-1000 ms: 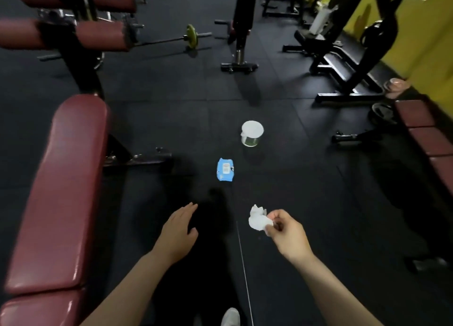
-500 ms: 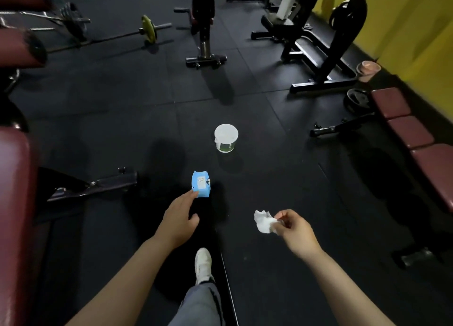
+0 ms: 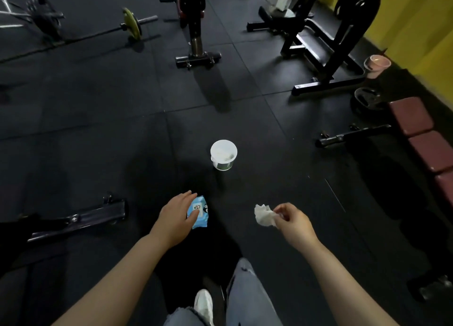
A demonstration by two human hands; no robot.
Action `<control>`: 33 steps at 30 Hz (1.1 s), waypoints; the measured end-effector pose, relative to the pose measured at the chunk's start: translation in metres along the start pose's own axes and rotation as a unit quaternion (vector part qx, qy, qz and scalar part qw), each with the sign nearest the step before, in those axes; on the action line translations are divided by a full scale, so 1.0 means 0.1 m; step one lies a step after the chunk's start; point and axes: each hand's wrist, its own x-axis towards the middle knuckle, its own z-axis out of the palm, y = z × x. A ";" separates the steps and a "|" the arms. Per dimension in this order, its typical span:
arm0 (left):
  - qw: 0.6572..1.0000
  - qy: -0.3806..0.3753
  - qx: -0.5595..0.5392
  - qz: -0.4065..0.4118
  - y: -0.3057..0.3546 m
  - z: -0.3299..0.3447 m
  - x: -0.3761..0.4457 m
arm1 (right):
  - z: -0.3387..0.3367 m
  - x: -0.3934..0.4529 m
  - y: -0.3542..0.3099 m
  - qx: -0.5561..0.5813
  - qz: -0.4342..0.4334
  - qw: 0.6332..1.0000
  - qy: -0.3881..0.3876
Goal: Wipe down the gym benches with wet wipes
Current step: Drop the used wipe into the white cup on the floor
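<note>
**Used wipe pinched in the right hand, left hand reaching over the pack**

The right hand (image 3: 295, 224) pinches a crumpled white wet wipe (image 3: 264, 215) between thumb and fingertips, the rest of the fingers curled loosely; the wad sticks out to the left of the pinch, above the floor. It looks limp, damp and nearly weightless, so a light pinch at any fold should hold it, though it would need spreading flat before it covers much surface.

The left hand (image 3: 177, 216) is spread with fingers fairly straight over the blue wipes pack (image 3: 200, 211), which lies on the black rubber floor (image 3: 98, 129). Whether the fingers touch the pack or hover just above it cannot be told; nothing is gripped. The pack is a soft, flat foil pouch, light and probably a little slick; taking it by its long edges, thumb on one side and fingers on the other, seems surest, leaving the top flap free.

Farther off stands a white tub (image 3: 223, 154), open at the top. At the right edge runs a maroon padded bench (image 3: 416, 127), well apart from both hands.
</note>
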 end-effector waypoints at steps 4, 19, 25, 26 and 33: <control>1.000 0.005 0.002 -0.027 -0.03 -0.06 0.65 | -0.01 0.91 -0.28 -0.024 -0.022 0.999 -0.022; 0.970 0.045 -0.138 -0.198 -0.09 -0.04 2.44 | 0.47 4.07 -1.58 -0.156 -0.066 0.977 -0.132; 0.967 0.039 -0.145 -0.206 -0.41 0.06 2.84 | 0.93 4.75 -1.71 -0.226 -0.067 0.960 -0.148; 0.966 0.038 -0.144 -0.209 -0.48 0.07 2.87 | 1.00 4.77 -1.69 -0.231 -0.062 0.959 -0.155; 0.958 0.008 -0.149 -0.246 -0.99 0.42 2.84 | 1.59 4.54 -1.14 -0.254 -0.052 0.935 -0.241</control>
